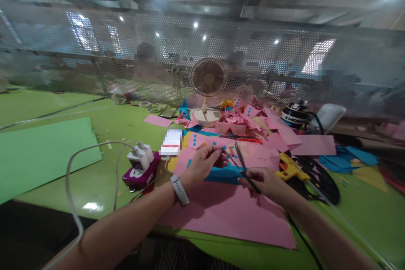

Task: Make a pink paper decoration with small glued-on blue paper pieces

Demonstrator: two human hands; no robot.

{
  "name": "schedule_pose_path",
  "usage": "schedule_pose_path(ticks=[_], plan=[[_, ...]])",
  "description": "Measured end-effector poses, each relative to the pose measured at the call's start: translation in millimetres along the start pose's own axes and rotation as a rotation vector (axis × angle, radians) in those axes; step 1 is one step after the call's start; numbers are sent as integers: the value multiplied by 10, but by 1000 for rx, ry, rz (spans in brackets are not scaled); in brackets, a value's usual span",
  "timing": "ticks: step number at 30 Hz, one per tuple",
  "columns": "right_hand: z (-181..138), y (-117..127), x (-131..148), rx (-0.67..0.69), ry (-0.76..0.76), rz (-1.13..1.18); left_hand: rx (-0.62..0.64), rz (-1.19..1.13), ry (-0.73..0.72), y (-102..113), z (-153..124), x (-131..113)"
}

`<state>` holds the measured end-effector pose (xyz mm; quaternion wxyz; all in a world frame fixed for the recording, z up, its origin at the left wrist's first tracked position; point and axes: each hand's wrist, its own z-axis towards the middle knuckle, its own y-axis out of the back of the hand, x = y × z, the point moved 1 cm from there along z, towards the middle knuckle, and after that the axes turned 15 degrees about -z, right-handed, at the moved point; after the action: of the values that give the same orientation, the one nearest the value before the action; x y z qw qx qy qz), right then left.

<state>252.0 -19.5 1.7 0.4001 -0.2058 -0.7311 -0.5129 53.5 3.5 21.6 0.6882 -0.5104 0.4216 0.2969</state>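
Note:
My right hand (261, 183) grips a pair of dark scissors (243, 171), whose blades are spread and point up and left. My left hand (205, 162), with a pale band on its wrist, has thumb and finger pinched at a small blue paper piece (223, 148), close to the tip of one blade. Below both hands lies a large pink paper sheet (230, 211). A blue paper strip (221, 174) rests across its upper part, partly behind my hands. Pink paper with small blue diamonds (202, 140) lies just beyond the left hand.
A yellow glue gun (292, 168) lies right of my right hand, its cord trailing forward. Left are a purple power strip (139, 177) with white chargers and a phone (171, 142). A small fan (209, 78) stands behind, beside heaped pink paper (243, 118).

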Motion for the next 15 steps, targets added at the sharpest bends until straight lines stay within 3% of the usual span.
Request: schedule_pose_path(ticks=[15], plan=[[-13,-12,30,-16,-7,8,-9,-5,8,3,5,6]])
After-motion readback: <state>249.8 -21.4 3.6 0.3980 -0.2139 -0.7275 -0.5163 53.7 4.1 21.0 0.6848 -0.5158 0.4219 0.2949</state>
